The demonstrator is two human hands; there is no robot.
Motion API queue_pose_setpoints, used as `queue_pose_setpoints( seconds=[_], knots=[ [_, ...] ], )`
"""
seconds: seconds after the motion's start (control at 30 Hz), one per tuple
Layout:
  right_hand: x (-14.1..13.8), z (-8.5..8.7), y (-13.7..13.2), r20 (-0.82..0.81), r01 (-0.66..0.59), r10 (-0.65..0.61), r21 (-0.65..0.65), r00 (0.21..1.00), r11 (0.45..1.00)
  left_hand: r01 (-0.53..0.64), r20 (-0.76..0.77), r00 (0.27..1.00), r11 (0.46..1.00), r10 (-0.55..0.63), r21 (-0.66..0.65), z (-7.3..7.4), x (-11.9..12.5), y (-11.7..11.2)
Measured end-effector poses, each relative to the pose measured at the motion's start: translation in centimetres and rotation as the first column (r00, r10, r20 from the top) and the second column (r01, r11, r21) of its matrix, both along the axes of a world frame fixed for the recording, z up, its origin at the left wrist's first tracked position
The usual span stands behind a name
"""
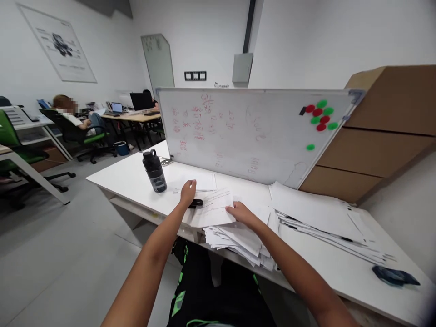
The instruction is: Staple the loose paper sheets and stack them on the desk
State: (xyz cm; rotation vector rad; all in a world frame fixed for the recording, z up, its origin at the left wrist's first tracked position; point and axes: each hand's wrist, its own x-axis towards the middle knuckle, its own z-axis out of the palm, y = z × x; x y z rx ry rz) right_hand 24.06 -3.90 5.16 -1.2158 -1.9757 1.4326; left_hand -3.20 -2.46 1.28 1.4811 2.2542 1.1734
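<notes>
My right hand (241, 213) pinches a sheet of paper (214, 209) by its right edge, thumb on top. Several dark lines of marks run across the sheet. My left hand (188, 193) is closed, with its fingers curled; what it holds, if anything, is hidden. Just below and right of it lies a black object (195, 204) that looks like a stapler, at the sheet's left edge. Behind the left hand, more white paper (202, 181) lies flat on the desk. A thick, uneven stack of papers (238, 240) sits under my right hand and forearm, at the desk's front edge.
A dark water bottle (155, 172) stands left on the white desk (119, 177). Behind the papers leans a whiteboard (235, 136) with magnets. Cardboard boxes (384, 127) are stacked at right, near a wide paper pile (313, 211) and a dark packet (395, 276). A person (78, 118) sits far left.
</notes>
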Motion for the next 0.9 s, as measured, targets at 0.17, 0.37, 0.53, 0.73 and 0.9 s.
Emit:
queue_pose_setpoints(
  seconds=[0.17,0.37,0.53,0.73,0.9],
  knots=[
    [3.5,2.0,-0.1,0.000,0.149,-0.152,0.179,0.988,0.972,-0.094,-0.015,0.995,0.993,0.095,0.067,-2.7,-2.4,-3.4],
    [9.3,1.5,0.6,-0.032,0.400,-0.403,0.212,0.915,0.892,-0.160,0.166,0.975,0.985,0.148,0.060,-4.5,-3.3,-5.0],
    [10.9,-0.4,-1.0,-0.084,0.402,-0.393,0.214,0.916,0.890,-0.096,0.081,0.992,0.995,0.095,0.010,-4.2,-3.1,-4.6],
    [11.1,-1.5,-3.0,-0.348,0.351,-0.335,-0.019,0.876,0.936,-0.112,0.101,0.989,0.993,0.108,0.030,-4.3,-3.1,-4.9],
    [10.9,-3.2,-4.2,-0.348,0.447,-0.434,-0.046,0.831,0.893,-0.138,0.102,0.985,0.990,0.136,0.014,-4.2,-2.9,-4.8]
  ],
)
